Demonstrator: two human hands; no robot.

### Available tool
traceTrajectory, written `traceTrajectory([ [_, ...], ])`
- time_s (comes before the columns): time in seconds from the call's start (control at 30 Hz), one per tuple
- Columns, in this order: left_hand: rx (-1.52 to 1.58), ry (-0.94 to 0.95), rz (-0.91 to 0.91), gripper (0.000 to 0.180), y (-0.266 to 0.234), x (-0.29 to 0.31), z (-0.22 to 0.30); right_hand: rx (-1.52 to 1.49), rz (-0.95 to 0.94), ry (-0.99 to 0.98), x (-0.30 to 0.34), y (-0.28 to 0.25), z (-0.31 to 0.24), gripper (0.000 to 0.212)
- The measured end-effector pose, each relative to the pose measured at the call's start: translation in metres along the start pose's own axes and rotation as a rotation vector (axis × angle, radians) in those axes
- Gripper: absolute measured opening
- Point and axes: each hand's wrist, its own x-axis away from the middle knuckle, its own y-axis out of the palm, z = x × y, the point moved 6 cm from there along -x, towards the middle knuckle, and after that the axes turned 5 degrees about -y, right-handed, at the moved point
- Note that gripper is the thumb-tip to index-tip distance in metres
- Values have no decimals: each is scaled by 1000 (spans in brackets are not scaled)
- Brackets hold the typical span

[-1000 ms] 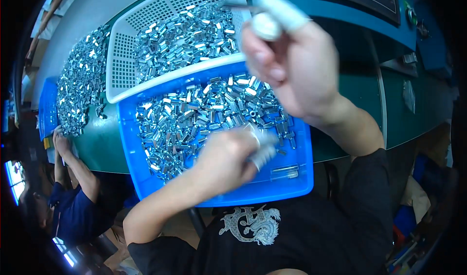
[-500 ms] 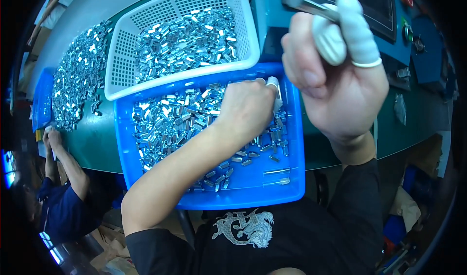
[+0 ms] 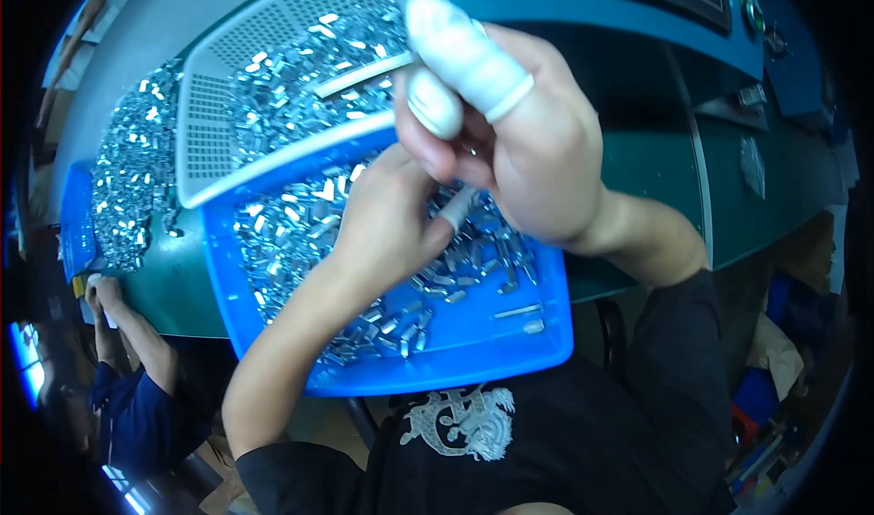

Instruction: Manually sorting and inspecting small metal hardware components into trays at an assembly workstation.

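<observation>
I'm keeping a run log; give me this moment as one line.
Left hand: over metal pieces in blue tray, grip hidden | Right hand: pinching slim tool | White basket: more metal pieces inside

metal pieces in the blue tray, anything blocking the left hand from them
Nothing visible: the left hand is over the metal pieces in the open blue tray, though the right hand partly hides its fingers.

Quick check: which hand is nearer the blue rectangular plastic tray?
Left: the left hand is low over the blue tray; the right hand is raised higher, above its far right part.
</observation>
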Motion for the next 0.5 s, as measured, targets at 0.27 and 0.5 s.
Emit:
traceTrajectory([
  [0.27,925,-444,211,33,-58,39,-50,129,-84,217,8,0,53,40],
  [0.5,1143,-506,227,29,-61,42,-47,202,-112,249,4,1,70,37],
])
